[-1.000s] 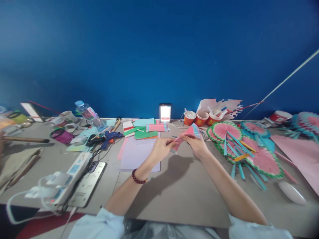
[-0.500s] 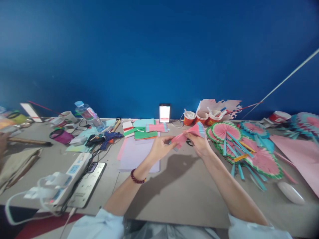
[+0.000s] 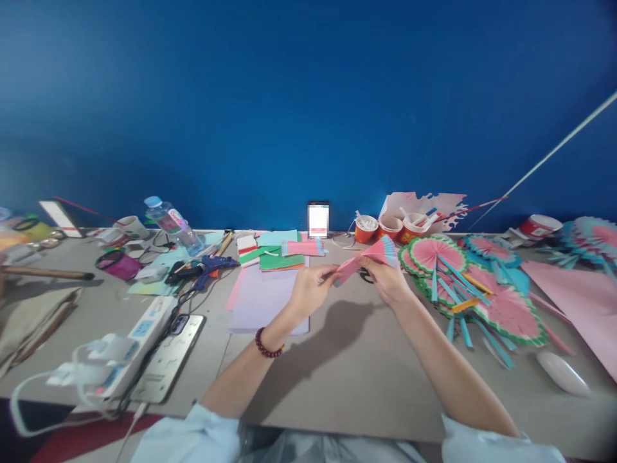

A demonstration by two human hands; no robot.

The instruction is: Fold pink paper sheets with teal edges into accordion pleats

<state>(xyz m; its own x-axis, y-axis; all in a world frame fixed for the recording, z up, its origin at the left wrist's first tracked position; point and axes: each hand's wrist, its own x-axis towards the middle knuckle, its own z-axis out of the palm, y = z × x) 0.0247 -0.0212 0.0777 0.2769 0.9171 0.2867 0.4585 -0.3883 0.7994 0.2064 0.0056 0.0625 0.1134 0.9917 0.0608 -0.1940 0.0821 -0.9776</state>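
Pleated pink paper with blue edging (image 3: 349, 267) is held up above the table between both hands. My left hand (image 3: 311, 289) pinches its left end, fingers closed. Around its middle the fingers of my right hand (image 3: 388, 278) are wrapped, and the folds fan out above them to the upper right. Black scissor handles (image 3: 366, 276) show partly behind the right hand. Another pleated pink strip (image 3: 303, 247) lies farther back, beside green paper (image 3: 282, 260). Purple sheets (image 3: 265, 299) rest under and left of my left hand.
Finished paper fans (image 3: 511, 305) lie at the right, near a white mouse (image 3: 562, 374). Paper cups (image 3: 389, 227) line the blue wall. Left are a power strip (image 3: 139, 341), a phone (image 3: 168, 360), a glue gun (image 3: 214, 265) and a bottle (image 3: 173, 225). Another person's hand grips a wooden handle (image 3: 53, 273) far left.
My left hand has shifted slightly and the left part of the pleated paper has turned a little. The wooden handle at far left has moved slightly left.
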